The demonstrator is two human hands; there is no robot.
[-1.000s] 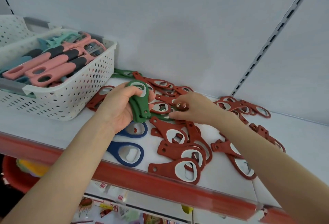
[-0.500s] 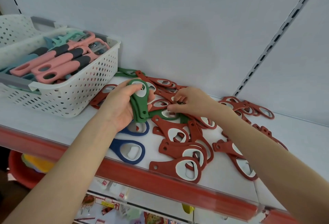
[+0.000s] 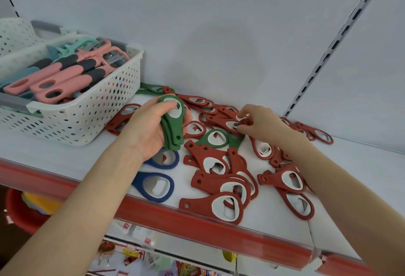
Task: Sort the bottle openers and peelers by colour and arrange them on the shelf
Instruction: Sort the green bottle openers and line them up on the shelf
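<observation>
- While the left hand (image 3: 146,131) grips a stack of green bottle openers (image 3: 173,128) above the shelf (image 3: 65,157), the right hand (image 3: 260,122) pinches among the red bottle openers (image 3: 206,183); exact piece unclear.
- A loose green opener (image 3: 234,141) lies between the hands, and two blue openers (image 3: 142,181) lie near the front edge.
- Peelers (image 3: 65,76) sit in the white basket (image 3: 87,117), left.

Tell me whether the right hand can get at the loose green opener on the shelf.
Probably yes. The green opener lies just beside the right hand, its ring uncovered; a red opener, which the fingers seem to pinch, overlaps its far edge.
</observation>
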